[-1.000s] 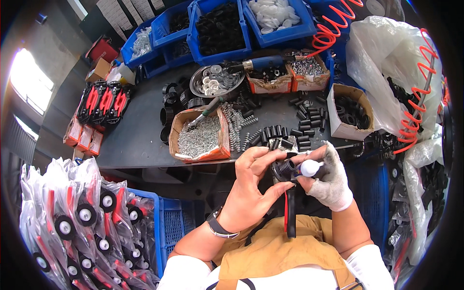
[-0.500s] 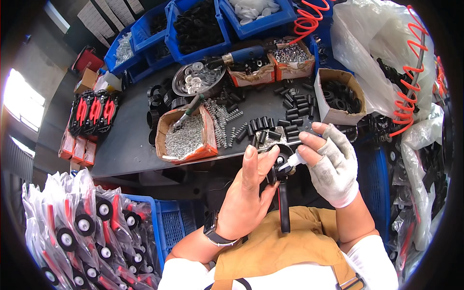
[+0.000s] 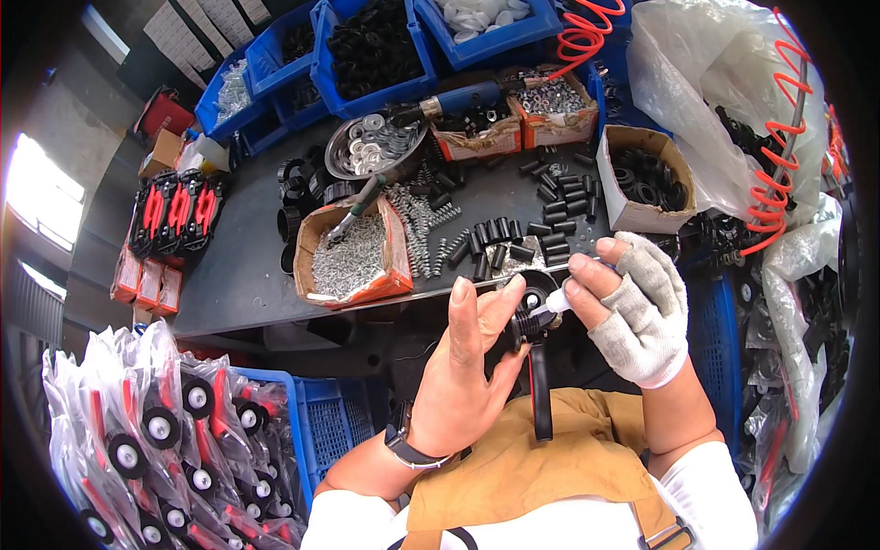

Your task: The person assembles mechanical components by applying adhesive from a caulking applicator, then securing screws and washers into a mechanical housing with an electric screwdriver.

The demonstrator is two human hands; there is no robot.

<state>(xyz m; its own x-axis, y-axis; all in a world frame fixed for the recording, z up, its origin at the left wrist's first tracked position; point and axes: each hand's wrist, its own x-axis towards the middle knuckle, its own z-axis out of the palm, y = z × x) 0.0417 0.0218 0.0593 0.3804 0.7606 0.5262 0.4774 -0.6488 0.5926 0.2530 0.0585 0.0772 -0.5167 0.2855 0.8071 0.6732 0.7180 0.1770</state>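
Observation:
My bare left hand [image 3: 463, 371], with a wristwatch on its wrist, grips a black tool part [image 3: 533, 323] with a round head and a long handle hanging down over my tan apron. My right hand [image 3: 632, 307] wears a grey fingerless glove. Its thumb and fingertips pinch a small white piece at the round head of the black part. Both hands are held just in front of the near edge of the dark workbench [image 3: 238, 275].
On the bench stand a cardboard box of small silver screws [image 3: 353, 261], loose springs [image 3: 422, 215], black cylinders [image 3: 550, 229], a metal bowl of washers [image 3: 371, 147], a box of black rings [image 3: 646, 179] and blue bins [image 3: 367, 46]. Bagged wheeled tools [image 3: 156, 440] fill the lower left.
Both hands with the black part have shifted slightly right and down in view. My right fingers have moved from above the head to pinching at its side.

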